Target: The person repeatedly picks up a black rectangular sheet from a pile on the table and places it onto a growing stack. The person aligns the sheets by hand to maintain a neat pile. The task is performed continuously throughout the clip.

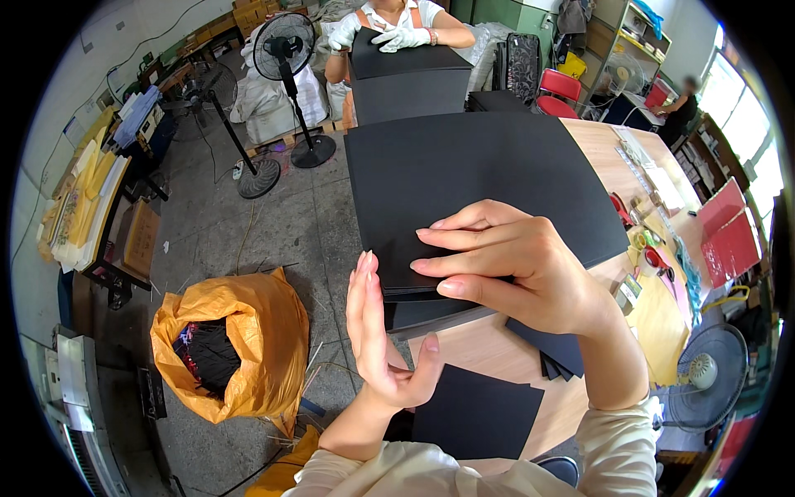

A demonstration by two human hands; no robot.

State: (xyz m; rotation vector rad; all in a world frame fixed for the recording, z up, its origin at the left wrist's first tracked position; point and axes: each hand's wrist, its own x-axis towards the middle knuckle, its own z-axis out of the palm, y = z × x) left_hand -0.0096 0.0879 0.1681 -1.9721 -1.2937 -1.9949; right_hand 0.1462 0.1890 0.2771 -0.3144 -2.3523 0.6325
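A large stack of black sheets (pixel 476 166), perhaps card or paper, lies on the wooden table before me. My right hand (pixel 538 269) rests palm down on its near part, fingers stretched out over the top sheet. Upright against the stack's near left corner is my left hand (pixel 377 348), its fingers straight and its thumb held apart. Neither hand grasps anything. Below the stack, smaller black sheets (pixel 476 414) lie close to my body, and a few more dark sheets (pixel 551 344) are fanned out under my right wrist.
Across from me, a co-worker's white-gloved hands (pixel 402 38) rest on another tall black stack (pixel 414 91). An orange sack (pixel 269 331) of dark scraps stands at left on the floor. Standing fans (pixel 286 50), scissors and tape (pixel 650 261), and a desk fan (pixel 704 370) surround the table.
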